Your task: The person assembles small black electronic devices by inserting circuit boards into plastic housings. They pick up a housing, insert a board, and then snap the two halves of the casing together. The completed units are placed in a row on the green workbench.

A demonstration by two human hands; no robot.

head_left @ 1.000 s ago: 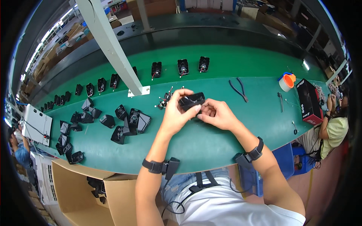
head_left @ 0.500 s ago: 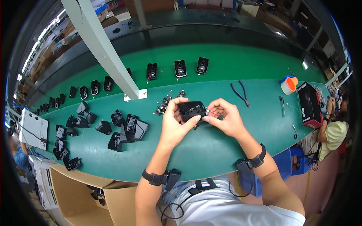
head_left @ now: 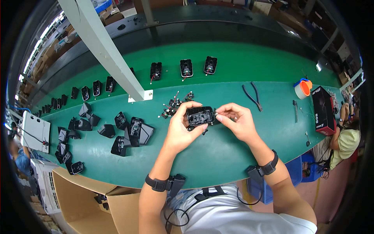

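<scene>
My left hand grips a black plastic housing by its left end, thumb along the near edge and fingers behind. The housing's hollow inside faces up at me. At its right end my right hand is closed in a pinch, thumb against forefinger. A tiny pale bit shows at those fingertips, too small to name. Just beyond my left hand lies a heap of small black parts with red wires. Other dark parts stick out under the housing's near edge.
Black housings lie piled to the left. A row of housings with red wires stands on the green strip beyond, past a grey post. Right are pliers, an orange-white cup, tweezers, and a black-red box. Below left, an open carton.
The housing has tipped so that its hollow inside faces me more. My right hand has shifted slightly right, and the red wire that showed at its fingers is no longer visible.
</scene>
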